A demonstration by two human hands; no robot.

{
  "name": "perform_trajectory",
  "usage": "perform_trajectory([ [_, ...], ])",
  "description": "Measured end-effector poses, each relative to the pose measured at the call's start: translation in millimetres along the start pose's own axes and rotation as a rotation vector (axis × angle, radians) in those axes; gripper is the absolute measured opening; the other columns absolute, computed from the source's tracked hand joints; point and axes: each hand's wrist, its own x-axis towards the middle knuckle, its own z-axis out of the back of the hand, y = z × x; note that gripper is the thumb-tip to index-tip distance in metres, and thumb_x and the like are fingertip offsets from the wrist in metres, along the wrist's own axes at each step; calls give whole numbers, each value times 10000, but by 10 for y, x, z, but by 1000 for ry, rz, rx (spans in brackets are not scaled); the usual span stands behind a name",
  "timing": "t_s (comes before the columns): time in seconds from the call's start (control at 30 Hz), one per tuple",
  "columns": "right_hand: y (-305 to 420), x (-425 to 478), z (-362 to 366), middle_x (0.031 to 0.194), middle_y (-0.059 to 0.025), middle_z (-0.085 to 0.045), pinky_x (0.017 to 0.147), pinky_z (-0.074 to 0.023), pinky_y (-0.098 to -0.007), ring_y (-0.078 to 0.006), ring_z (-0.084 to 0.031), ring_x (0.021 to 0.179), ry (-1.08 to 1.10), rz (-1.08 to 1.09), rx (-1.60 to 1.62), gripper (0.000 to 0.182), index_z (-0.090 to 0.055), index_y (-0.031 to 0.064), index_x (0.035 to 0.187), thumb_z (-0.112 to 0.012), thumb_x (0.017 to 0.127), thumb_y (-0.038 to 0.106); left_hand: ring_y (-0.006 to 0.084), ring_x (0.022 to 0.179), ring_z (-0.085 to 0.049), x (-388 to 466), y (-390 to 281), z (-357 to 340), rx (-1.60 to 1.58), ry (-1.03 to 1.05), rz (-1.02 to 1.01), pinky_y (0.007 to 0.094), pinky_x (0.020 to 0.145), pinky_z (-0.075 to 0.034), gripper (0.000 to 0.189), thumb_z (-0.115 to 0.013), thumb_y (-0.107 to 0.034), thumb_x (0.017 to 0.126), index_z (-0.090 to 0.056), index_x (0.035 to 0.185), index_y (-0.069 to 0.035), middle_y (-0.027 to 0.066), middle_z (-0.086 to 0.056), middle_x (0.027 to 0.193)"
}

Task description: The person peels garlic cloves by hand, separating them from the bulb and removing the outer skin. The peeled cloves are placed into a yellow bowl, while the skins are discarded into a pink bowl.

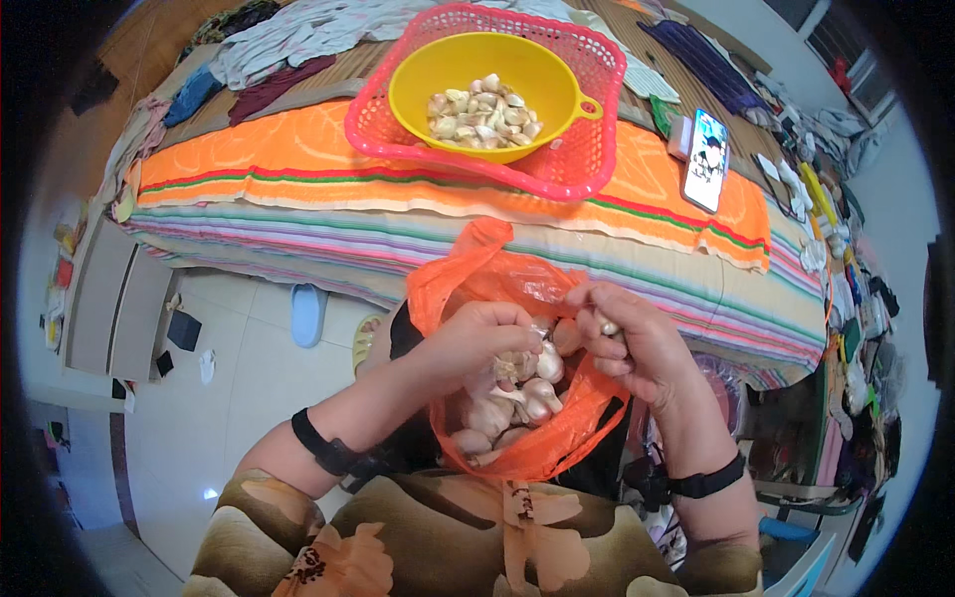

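An orange plastic bag (pixel 477 269) lies open on my lap, with several whole garlic bulbs (pixel 550 363) inside. My left hand (pixel 489 336) is over the bag's left side, fingertips pinched together. Pale papery garlic skin (pixel 515 367) shows just below them; whether the fingers hold any is unclear. At the bag's right rim, my right hand (pixel 634 339) has its fingers curled around a garlic clove (pixel 608 326). Ahead on the bed, a yellow plastic bowl (pixel 403 97) contains a heap of separated garlic cloves (pixel 485 112). The bowl sits inside a red perforated plastic basket (pixel 604 142).
The basket rests on an orange towel (pixel 298 149) over a striped bedsheet (pixel 656 276). A lit smartphone (pixel 705 160) leans to the right. Clothes (pixel 298 45) lie farther back. A blue slipper (pixel 307 315) is on the tiled floor, left. Clutter (pixel 858 313) lines the right side.
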Motion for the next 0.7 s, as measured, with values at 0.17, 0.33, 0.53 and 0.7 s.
perform_trajectory([
  [0.17, 792, 517, -456, 1005, -100, -567, 729, -532, -259, -165, -597, 933, -144, 425, 15, 320, -490, 22, 1123, -493, 953, 293, 89, 658, -573, 20, 52, 88, 22, 33, -11, 224, 574, -467, 93, -583, -99, 865, -606, 795, -43, 21, -612, 743],
  [0.33, 1127, 635, -694, 986, -109, -613, 849, -514, -354, -200, -620, 901, -204, 534, -71, 400, -488, -31, 1210, -521, 940, 263, 95, 704, -582, 81, 139, 137, 21, 49, -36, 232, 644, -468, 84, -573, -87, 868, -611, 810, -39, 22, -618, 777],
  [0.53, 397, 134, -353, 990, -73, -628, 757, -503, -262, -133, -598, 849, -161, 283, -557, 327, -549, 5, 1186, -561, 920, 196, 97, 721, -586, 45, 78, 154, -85, -5, -24, 238, 649, -480, 115, -541, -134, 896, -592, 842, -46, 30, -620, 793],
  [0.7, -258, -6, -100, 919, -6, -612, 697, -459, -211, -66, -550, 784, -57, 369, -605, 329, -553, 24, 1194, -616, 881, 103, 80, 718, -589, 81, -45, -28, -40, 20, 0, 235, 657, -488, 115, -553, -157, 899, -590, 850, -60, 20, -625, 812],
])
